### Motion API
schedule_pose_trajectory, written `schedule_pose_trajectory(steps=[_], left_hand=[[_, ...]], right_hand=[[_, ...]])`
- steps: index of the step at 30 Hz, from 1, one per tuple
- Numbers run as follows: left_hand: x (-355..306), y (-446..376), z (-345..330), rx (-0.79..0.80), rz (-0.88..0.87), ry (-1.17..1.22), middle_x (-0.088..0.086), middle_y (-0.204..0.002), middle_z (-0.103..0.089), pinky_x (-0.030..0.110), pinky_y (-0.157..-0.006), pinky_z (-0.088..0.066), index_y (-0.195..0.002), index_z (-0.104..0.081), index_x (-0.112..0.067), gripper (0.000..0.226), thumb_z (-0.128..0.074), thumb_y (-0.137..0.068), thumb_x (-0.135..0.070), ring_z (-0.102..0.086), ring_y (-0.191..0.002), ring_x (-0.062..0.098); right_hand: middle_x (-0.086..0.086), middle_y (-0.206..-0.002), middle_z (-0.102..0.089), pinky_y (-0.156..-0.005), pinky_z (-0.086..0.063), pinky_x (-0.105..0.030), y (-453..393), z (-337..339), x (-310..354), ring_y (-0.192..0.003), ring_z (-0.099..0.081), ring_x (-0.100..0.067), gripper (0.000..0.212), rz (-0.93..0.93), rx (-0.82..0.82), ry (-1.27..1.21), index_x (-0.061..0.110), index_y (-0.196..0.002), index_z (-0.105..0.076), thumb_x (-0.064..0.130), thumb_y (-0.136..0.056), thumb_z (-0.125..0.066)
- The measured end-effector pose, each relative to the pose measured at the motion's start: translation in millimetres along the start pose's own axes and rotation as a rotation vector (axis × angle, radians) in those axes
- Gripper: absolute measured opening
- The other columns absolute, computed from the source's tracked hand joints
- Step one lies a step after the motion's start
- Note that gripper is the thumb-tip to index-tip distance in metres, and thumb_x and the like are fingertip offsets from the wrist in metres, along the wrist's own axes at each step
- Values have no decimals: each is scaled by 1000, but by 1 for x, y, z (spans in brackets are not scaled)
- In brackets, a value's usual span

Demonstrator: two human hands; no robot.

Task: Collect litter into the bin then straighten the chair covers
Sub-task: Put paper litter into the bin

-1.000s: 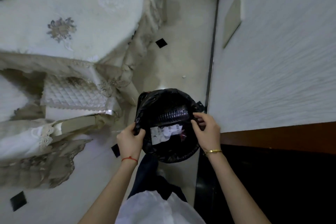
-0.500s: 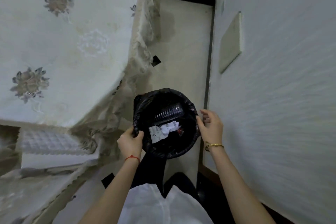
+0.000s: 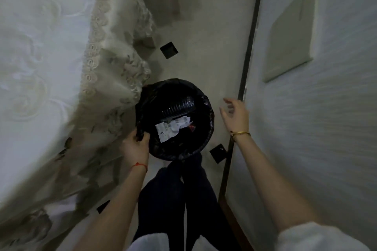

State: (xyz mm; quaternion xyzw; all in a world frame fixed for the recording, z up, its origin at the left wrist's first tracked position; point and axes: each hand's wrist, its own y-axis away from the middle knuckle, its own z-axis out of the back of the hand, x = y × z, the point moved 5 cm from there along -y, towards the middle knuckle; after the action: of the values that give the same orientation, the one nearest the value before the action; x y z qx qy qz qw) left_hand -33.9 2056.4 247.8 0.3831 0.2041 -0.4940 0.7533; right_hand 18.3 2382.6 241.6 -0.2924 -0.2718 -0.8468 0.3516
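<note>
A round bin lined with a black bag sits in the middle of the view, seen from above. Inside it lie a ribbed clear plastic bottle and crumpled white paper. My left hand grips the bin's near-left rim, fingers curled over the bag's edge. My right hand hovers open to the right of the bin, apart from it, holding nothing. No chair cover shows in this view.
A table with an embroidered cream cloth fills the left, its lace edge touching the bin. A pale wall with a flat panel stands close on the right. Between them runs a narrow floor strip. My dark-trousered legs are below.
My right hand has let go of the bin's rim and moved away to the right, fingers spread. My left hand keeps its grip. The view has shifted along the table, and the chair is out of sight.
</note>
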Motion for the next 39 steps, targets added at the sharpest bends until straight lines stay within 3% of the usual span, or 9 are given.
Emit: schedule_pose_trajectory(steps=[3, 9, 14, 19, 23, 28, 32, 35, 39], left_hand=[[22, -32, -38, -41, -11, -23, 5, -68, -60, 22, -57, -42, -73, -65, -11, 11, -65, -84, -8, -55, -66, 17], [77, -92, -107, -75, 22, -40, 5, -65, -61, 14, -50, -36, -74, -64, -1, 15, -63, -85, -11, -53, -61, 13], [105, -133, -136, -166, -28, -82, -19, -60, -54, 7, -50, -37, -72, -63, -20, 12, -68, -82, -16, -50, -54, 0], [121, -167, -154, -230, -116, -165, -8, -57, -57, 9, -52, -37, -74, -69, -9, 13, -70, -82, -20, -52, -54, 7], [126, -187, -166, -262, -127, -175, -25, -59, -52, 4, -56, -37, -84, -74, -11, 13, -70, -81, -23, -55, -55, -10], [130, -199, -175, -287, -134, -153, -24, -45, -53, 7, -53, -37, -78, -72, -13, 11, -70, -80, -23, -53, -51, -9], [126, -199, -182, -236, -139, -62, -11, -62, -64, 27, -60, -50, -76, -70, -27, 7, -69, -80, -23, -57, -57, 1], [113, -192, -178, -232, -168, -118, -13, -65, -63, 10, -56, -40, -82, -74, -16, 5, -69, -80, -16, -56, -58, -2], [106, -187, -168, -241, -119, -129, 0, -68, -68, 24, -60, -43, -82, -73, -9, 7, -69, -80, -14, -57, -63, 10]], right_hand=[[-12, -115, -58, -82, -47, -28, -40, -42, -48, -94, -53, -16, 32, -11, 43, 21, 6, -119, -59, 14, -88, -63], [-16, -116, -58, -90, -49, -41, -117, -141, -148, -103, -56, -28, 36, -16, 134, 137, 6, -122, -57, 15, -88, -62], [-15, -120, -56, -94, -45, -36, -167, -230, -226, -109, -54, -30, 40, -21, 208, 226, 8, -125, -55, 17, -87, -63], [-15, -127, -52, -98, -40, -35, -199, -312, -280, -117, -48, -31, 43, -19, 293, 300, 11, -127, -53, 18, -86, -64], [-14, -131, -48, -96, -42, -38, -214, -355, -308, -118, -46, -33, 41, -30, 335, 341, 12, -126, -53, 15, -86, -62], [-18, -116, -48, -83, -45, -39, -219, -379, -323, -104, -46, -37, 20, -27, 307, 377, 6, -105, -56, 6, -85, -56], [-20, -101, -54, -74, -39, -34, -219, -365, -321, -93, -51, -36, 8, -66, 250, 296, 3, -89, -56, 0, -82, -55], [-18, -99, -57, -73, -40, -31, -213, -327, -301, -89, -55, -34, 10, -110, 207, 236, 4, -92, -58, 2, -82, -56], [-18, -112, -53, -84, -46, -37, -204, -303, -288, -101, -53, -32, 29, -94, 302, 290, 6, -109, -57, 10, -82, -66]])
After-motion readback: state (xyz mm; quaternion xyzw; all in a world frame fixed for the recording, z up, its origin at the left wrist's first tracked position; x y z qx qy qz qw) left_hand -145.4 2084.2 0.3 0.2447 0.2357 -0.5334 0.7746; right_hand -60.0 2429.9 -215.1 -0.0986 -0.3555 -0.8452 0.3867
